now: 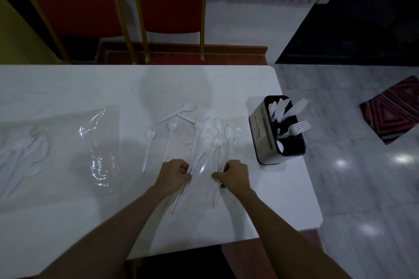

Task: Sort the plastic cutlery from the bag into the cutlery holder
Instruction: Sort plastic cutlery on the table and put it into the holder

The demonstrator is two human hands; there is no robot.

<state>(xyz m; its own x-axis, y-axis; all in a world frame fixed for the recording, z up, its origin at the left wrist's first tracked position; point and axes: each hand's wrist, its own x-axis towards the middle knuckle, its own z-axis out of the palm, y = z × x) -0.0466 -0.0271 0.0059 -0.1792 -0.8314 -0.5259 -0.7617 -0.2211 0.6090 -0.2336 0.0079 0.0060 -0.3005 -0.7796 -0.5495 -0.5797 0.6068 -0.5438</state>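
White table (68, 88), me at its 6 o'clock edge.

Clear plastic bag (99, 147) lies flat at 9 o'clock, well apart from my hands. A few white pieces (25, 149) show inside its left end; type unclear.

Black cutlery holder (260, 136) stands at 2 o'clock, near the table's right edge. There are knives (285, 106) in the far compartment and one holder fork (297, 128) in the middle. Something white and round sits in the near one, probably a spoon bowl.

Left hand (175, 175): fingers curled round handles on the left side of the fan of spoons and forks (207, 133). Right hand (234, 176): curled round handles on the fan's right side. Can't tell which pieces each one has: white on white, overlapping.

Key geometry: the fan's long axes run 6 to 12, handles at my hands, heads away at 12. The holder is at 2 o'clock from the right hand, so right is the nearer one for the drop. Left would have to cross over.

Loose at 11 o'clock of the left hand: outer fork (148, 147) and inner fork (170, 138), both lying 6–12. Beyond them a lone spoon (176, 113) lies roughly 8–2.

Judgement: mid-sort, most pieces not yet in the holder. Next I need to split the fan by type, then tip each piece upright into its matching compartment.
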